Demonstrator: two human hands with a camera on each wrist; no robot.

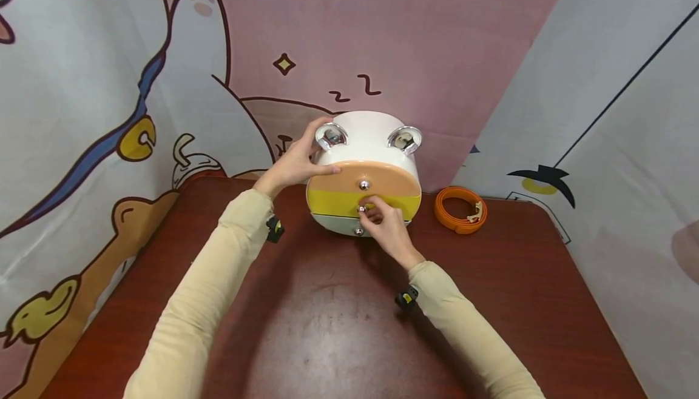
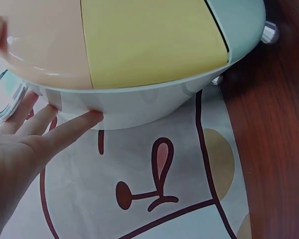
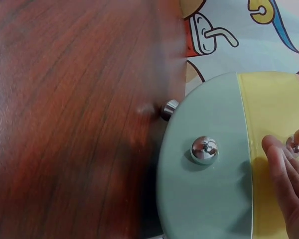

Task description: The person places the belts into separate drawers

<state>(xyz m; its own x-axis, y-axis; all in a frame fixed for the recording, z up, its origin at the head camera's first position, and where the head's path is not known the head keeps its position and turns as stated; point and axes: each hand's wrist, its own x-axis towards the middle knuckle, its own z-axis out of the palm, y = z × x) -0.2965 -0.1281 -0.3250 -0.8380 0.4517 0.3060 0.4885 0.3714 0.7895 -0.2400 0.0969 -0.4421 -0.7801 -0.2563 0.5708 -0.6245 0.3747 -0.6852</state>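
on one cabinet (image 1: 364,132), three knobs (image 1: 364,185), two hands (image 1: 293,162) (image 1: 389,229)

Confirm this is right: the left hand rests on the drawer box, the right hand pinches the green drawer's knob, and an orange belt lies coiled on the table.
Wrong drawer: the right hand pinches the knob of the yellow drawer, as the right wrist view shows. The left hand does rest on the drawer box, and the orange belt lies coiled on the table.
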